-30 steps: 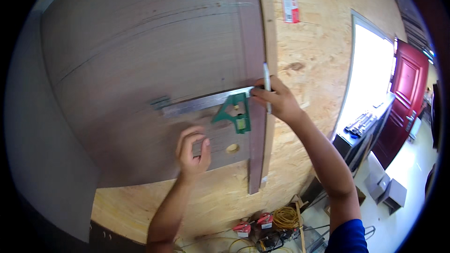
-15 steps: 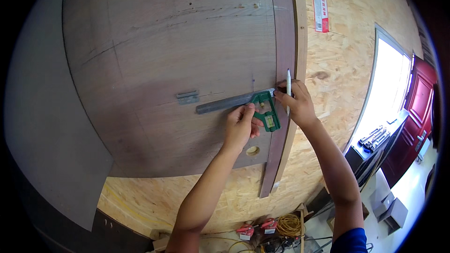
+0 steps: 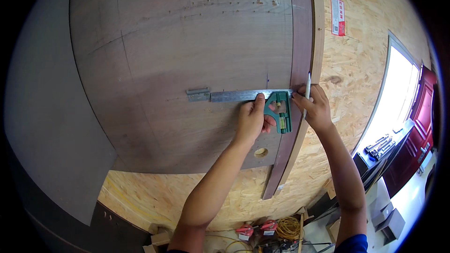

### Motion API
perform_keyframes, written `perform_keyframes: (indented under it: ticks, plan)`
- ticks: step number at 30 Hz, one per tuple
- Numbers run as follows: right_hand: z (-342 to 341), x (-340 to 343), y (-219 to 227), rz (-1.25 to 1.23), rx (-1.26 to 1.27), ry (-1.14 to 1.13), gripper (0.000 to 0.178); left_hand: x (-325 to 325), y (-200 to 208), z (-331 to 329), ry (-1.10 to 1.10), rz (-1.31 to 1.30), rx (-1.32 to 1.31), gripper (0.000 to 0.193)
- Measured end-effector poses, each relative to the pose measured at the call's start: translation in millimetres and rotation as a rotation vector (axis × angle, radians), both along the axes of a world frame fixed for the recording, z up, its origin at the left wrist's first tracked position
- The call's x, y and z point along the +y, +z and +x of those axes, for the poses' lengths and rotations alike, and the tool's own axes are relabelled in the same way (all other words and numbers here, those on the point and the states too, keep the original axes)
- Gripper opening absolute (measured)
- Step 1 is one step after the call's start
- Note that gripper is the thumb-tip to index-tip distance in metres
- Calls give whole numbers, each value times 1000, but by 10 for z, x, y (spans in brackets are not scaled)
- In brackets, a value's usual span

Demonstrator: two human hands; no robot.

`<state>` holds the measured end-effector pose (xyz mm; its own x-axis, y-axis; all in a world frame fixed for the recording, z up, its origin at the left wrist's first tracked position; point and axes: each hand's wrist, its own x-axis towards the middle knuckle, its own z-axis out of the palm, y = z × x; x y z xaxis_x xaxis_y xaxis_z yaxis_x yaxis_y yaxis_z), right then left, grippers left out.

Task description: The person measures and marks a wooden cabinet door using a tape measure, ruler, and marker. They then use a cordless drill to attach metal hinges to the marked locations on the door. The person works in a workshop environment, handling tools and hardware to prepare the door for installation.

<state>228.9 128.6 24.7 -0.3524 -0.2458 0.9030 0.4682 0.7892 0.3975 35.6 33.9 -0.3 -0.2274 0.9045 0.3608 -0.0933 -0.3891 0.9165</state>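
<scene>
My left hand (image 3: 250, 121) grips the green head of a combination square (image 3: 287, 118), thumb on top and fingers behind it. The square's steel blade lies nearly level across a grey-brown wooden panel (image 3: 178, 47). The blade's left end is beside a small metal plate (image 3: 198, 94) on the panel. At the blade's right end, by a reddish-brown strip (image 3: 302, 23), is my right hand (image 3: 319, 111). It holds a white pen (image 3: 308, 86) upright between its fingers, while the fingertips are at the blade end. A short blue mark shows just above the blade.
Below the square is a round hole (image 3: 261, 152) in the panel. Bare chipboard (image 3: 351, 79) with a red-and-white label (image 3: 337, 16) extends to the right, toward a bright window (image 3: 386, 98) and a red door (image 3: 412, 131). A coiled yellow cord (image 3: 287, 227) and red tools lie low down.
The square has turned from a slant to nearly level, its left end now beside the metal plate. Both hands appear farther right in view, as does the panel. The pen stays in my right hand.
</scene>
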Motion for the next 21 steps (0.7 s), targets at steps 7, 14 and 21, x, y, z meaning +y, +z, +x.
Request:
perform_keyframes:
  ticks: [7,14,21]
  plan:
    - [-31,-39,39,7,-1,-1,17,-11,2,15,31,19,11,56]
    - [-31,-42,103,24,-1,16,20,-33,33,28,60,55,47,56]
    - [-11,20,48,17,-8,14,20,-18,37,63,83,9,49,55]
